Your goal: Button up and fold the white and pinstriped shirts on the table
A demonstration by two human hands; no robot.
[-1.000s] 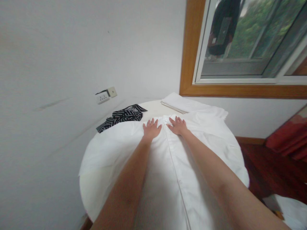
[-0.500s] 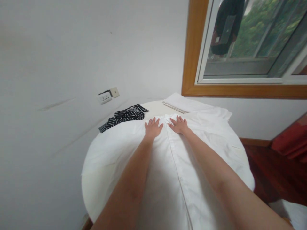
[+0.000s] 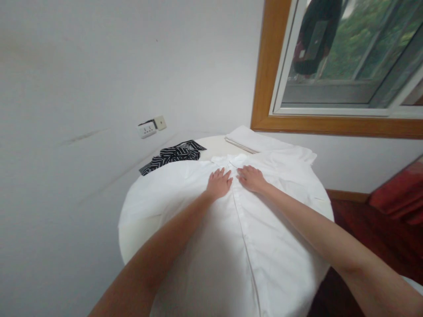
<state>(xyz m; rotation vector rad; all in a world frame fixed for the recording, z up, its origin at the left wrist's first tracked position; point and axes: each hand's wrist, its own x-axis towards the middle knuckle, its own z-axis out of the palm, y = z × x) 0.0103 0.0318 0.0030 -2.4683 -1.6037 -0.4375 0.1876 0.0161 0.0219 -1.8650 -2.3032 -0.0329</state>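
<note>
Where shirt [image 3: 271,237] lies: spread over table [image 3: 129,241], collar [image 3: 228,159] at far end.
Axis: placket [image 3: 246,246] running near-to-far, between hands.
Left hand [image 3: 219,184]: flat, fingers loose, just left of placket.
Right hand [image 3: 251,178]: likewise, just right; neither gripping.

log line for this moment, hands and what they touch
left hand: flat on white shirt | right hand: flat beside it | far side of table: striped cloth, folded white cloth

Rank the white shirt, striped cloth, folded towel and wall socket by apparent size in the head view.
1. white shirt, by far the largest.
2. striped cloth and folded towel look much alike, so they are not ranked.
3. wall socket, smallest.
</note>
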